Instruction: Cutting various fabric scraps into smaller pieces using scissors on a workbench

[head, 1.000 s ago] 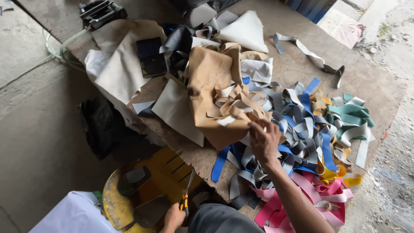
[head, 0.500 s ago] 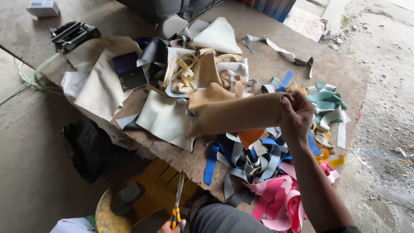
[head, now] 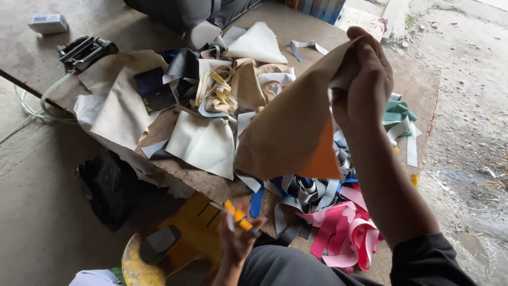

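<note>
My right hand (head: 365, 79) is raised above the low board and pinches the top corner of a large tan leather sheet (head: 291, 127) that hangs down, with an orange underside showing at its lower right. My left hand (head: 235, 238) sits low near my lap and grips scissors with orange handles (head: 237, 216). Under the hanging sheet lies a heap of blue, grey and pink strips (head: 323, 212).
The wooden board (head: 296, 26) carries cream and tan leather pieces (head: 203, 143), teal strips (head: 399, 114) and a dark booklet (head: 153, 90). A black tool (head: 84, 50) and a small box (head: 48, 23) lie at the far left. A yellow stool (head: 180, 243) stands below.
My right hand has lifted the tan sheet from the pile up into the air. My left hand has brought the scissors higher.
</note>
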